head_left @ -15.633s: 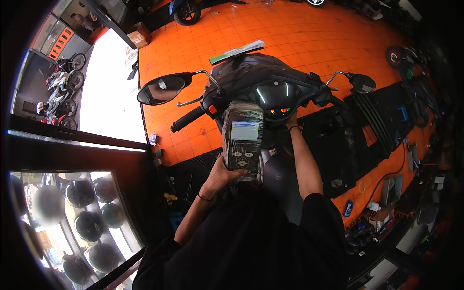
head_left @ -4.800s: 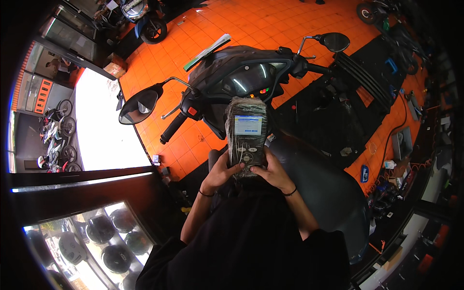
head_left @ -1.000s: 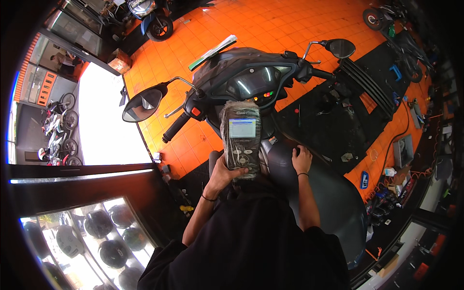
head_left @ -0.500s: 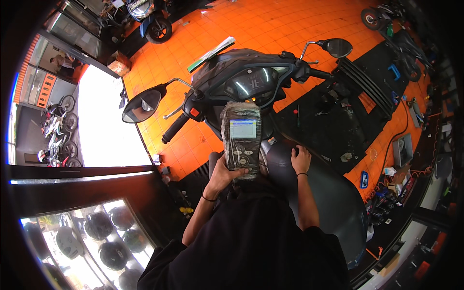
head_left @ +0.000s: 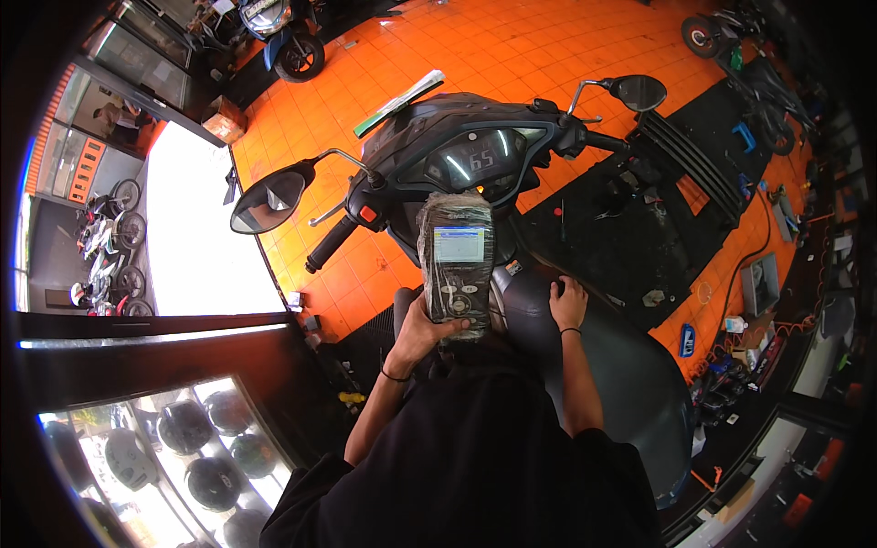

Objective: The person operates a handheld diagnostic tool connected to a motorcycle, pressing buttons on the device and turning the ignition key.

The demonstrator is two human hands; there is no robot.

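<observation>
On the far side of the hands, the dark, glossy instrument panel (head_left: pixel 477 163) of the black plastic-bodied scooter (head_left: pixel 422 119) now shows pale lit digits, where a second ago it was blank; the row of red, green and orange lamps along its near edge has gone, leaving one small orange light (head_left: pixel 480 190). This suggests that the scooter's electrics have come through a restart, so its panel can likely be read alongside the boxy, dark handheld device wrapped in clear plastic film (head_left: pixel 457 300). That device stands nearly upright in the middle, just near of the panel, its bright rectangular screen (head_left: pixel 459 245) lit. The bare left hand (head_left: pixel 422 333) stays closed around the device's lower left side, thumb across the front. The bare right hand (head_left: pixel 570 300) also keeps its place, palm down on the right part of the long black padded seat (head_left: pixel 630 384), fingers loosely bent and apart, with nothing seen in it. The left fingers behind the device and the right palm are hidden; the screen's lines are too small to read, glare streaks cross the panel, and the device and the black cloth top (head_left: pixel 457 447) cover the scooter's near middle.
</observation>
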